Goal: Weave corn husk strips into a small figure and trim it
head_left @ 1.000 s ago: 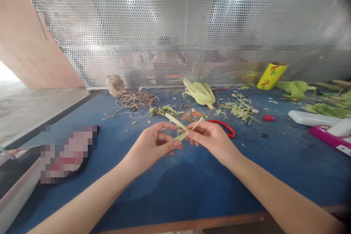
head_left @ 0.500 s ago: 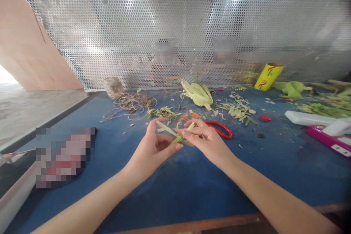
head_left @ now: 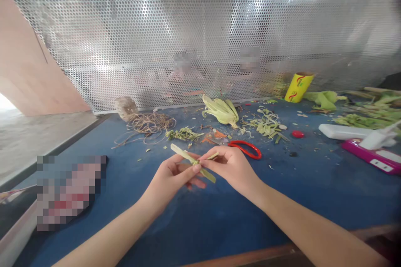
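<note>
My left hand (head_left: pixel 171 178) is closed, thumb and fingers pinching a small knotted piece of corn husk (head_left: pixel 182 152) above the blue table. From the knot, pale green husk strips stick out to the upper left and lower right. My right hand (head_left: pixel 234 166) pinches the same piece from the right, fingertips close to the knot and a thin strip showing above them. Just beyond the right hand lie red-handled scissors (head_left: pixel 250 151), their blades mostly hidden. A bunch of corn husk (head_left: pixel 221 110) rests farther back.
Tangled twine (head_left: pixel 150 124) lies at back left, near green scraps (head_left: pixel 184 134). Husk shreds (head_left: pixel 266 125), a red round object (head_left: pixel 297 134), a yellow tube (head_left: pixel 297 87) and a purple power strip (head_left: pixel 369 156) are to the right. A perforated metal screen (head_left: pixel 200 29) borders the table's back.
My hands have moved slightly down and left with the knotted husk. The piece has turned, so a strip now points lower right. The view has tilted up a little.
</note>
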Demonstrator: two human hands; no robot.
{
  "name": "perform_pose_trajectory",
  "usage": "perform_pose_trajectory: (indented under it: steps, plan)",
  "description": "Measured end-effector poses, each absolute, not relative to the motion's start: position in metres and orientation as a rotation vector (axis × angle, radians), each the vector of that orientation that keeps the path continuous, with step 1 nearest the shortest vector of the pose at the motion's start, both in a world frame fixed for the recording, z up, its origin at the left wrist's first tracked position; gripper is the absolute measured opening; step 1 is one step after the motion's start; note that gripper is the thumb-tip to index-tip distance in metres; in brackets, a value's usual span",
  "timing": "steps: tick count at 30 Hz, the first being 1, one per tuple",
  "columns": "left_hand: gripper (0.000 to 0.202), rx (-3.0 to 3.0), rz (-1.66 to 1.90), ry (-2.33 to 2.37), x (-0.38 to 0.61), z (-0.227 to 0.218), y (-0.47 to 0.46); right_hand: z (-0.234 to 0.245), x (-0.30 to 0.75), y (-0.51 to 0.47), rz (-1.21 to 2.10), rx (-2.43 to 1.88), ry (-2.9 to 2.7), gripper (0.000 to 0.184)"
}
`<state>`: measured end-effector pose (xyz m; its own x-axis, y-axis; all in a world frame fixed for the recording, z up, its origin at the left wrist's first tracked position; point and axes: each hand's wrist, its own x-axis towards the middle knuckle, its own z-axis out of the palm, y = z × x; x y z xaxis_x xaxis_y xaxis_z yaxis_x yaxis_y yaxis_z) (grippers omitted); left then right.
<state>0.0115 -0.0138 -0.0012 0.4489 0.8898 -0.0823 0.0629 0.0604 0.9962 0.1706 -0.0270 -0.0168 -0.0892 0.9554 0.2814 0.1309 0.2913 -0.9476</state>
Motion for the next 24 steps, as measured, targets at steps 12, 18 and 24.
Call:
perform_pose_trajectory:
  steps: [12,18,24]
  plan:
    - [0.017,1.453,0.757,1.008,0.009,-0.003,-0.015,-0.011,0.175,-0.031,0.766,-1.071,-1.651,0.015]
    - [0.014,1.382,0.745,0.927,0.008,-0.005,-0.013,-0.010,0.177,-0.032,0.895,-1.092,-1.567,0.013]
    - [0.018,1.396,0.668,0.910,0.006,0.000,-0.012,-0.010,0.182,-0.029,0.919,-1.048,-1.480,0.016]
